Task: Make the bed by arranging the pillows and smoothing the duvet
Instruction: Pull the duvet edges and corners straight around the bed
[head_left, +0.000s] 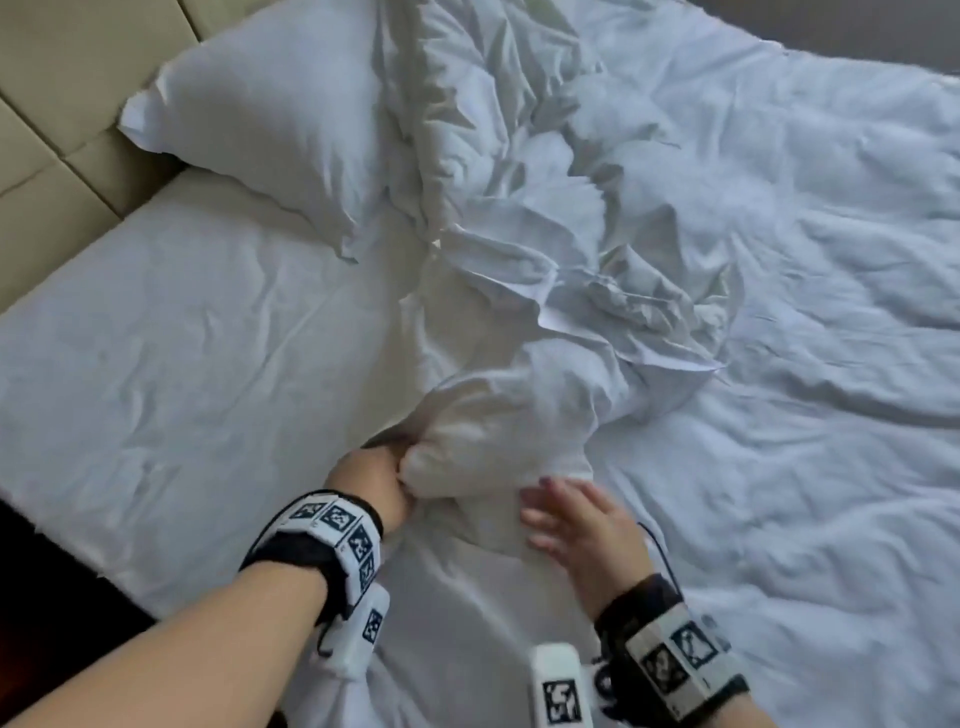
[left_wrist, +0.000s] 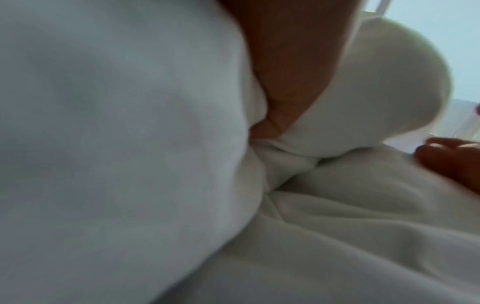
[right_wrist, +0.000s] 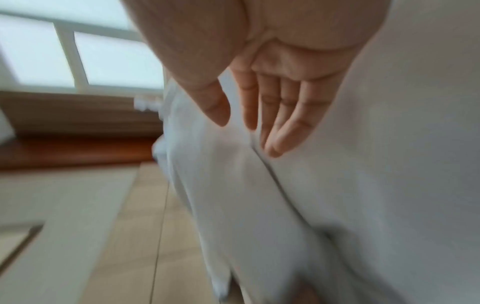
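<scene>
Seen from above: a white bed with a bare fitted sheet over its left part, lightly wrinkled. Lying near the head edge against a beige padded headboard, one white pillow, its right side touching the bunched cloth beside it. Heaped in crumpled folds down the middle of the bed and spreading flat toward the right edge, a white duvet. Close to the near edge, a rounded corner of that duvet drawn into a tight wad. Clenched around the wad from its left side, the left hand, fingers curled into the cloth; in the left wrist view, only a strip of palm wedged between white folds, very blurred. Just right of the wad, the right hand, released and gripping nothing, fingers straight and slightly spread, lying on or just above the duvet, contact unclear; in the right wrist view, the open palm facing the white cloth, fingers together, thumb apart. Strapped on both wrists, black bands with white blocks bearing square black-and-white markers. Behind the hand in the right wrist view, blurred, a window over a wooden ledge
</scene>
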